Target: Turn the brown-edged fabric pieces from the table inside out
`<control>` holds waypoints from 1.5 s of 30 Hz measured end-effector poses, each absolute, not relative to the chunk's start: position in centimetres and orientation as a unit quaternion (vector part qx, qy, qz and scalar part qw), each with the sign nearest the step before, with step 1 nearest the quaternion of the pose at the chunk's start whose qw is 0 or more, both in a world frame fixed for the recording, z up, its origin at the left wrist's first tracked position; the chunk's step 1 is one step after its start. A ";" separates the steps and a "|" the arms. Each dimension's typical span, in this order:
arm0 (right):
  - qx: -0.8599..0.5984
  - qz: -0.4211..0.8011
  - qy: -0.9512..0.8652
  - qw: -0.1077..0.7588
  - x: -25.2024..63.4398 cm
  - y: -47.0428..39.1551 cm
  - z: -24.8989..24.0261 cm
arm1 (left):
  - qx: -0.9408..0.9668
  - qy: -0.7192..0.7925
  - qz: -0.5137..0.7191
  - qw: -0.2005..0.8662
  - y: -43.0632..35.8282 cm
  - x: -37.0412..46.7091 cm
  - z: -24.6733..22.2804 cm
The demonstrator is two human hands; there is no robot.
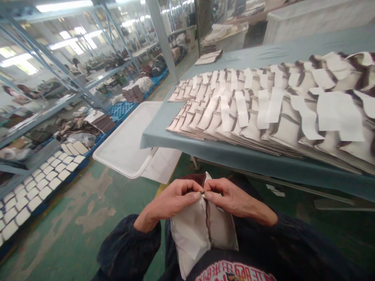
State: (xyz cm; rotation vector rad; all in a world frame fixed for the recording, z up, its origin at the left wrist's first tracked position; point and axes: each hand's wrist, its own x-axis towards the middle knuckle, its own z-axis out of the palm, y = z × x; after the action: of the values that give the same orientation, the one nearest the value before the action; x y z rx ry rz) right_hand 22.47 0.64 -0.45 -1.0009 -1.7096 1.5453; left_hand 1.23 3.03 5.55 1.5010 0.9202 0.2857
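A pale fabric pouch (190, 226) with a brown lining and a dark seam down its middle rests on my lap. My left hand (178, 197) pinches its upper edge just left of the seam. From the other side, my right hand (227, 195) pinches the same edge, the two thumbs almost meeting. Something small and dark shows between the fingertips, too small to make out. The pouch's lower end is partly hidden behind my dark shirt.
Rows of overlapping pale pieces with brown edges (252, 113) cover much of a blue-green table (205, 144) ahead. A white tray (125, 144) stands left of it. Shelving (73, 89), blue pallets (121, 111) and rows of small white pieces (43, 183) line the left side.
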 end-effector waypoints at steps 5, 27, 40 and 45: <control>-0.381 0.585 -0.643 0.315 22.7 0.5 -1.2 | 0.647 0.418 0.120 0.626 3.0 1.6 5.0; -0.376 0.659 -0.565 0.325 23.1 -0.2 -1.6 | 0.665 0.458 0.119 0.578 2.0 2.7 5.2; -0.396 0.512 -0.672 0.361 22.7 -1.5 -1.3 | 0.671 0.473 0.107 0.561 1.7 2.8 6.0; -0.400 0.552 -0.640 0.356 22.2 -1.3 -1.4 | 0.665 0.453 0.118 0.582 1.7 2.4 5.2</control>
State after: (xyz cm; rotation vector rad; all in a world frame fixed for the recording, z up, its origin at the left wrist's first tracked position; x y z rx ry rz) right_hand 22.23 -1.30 -1.43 -1.0327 -1.6523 1.4250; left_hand 2.39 1.71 5.17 1.5525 1.0588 0.2745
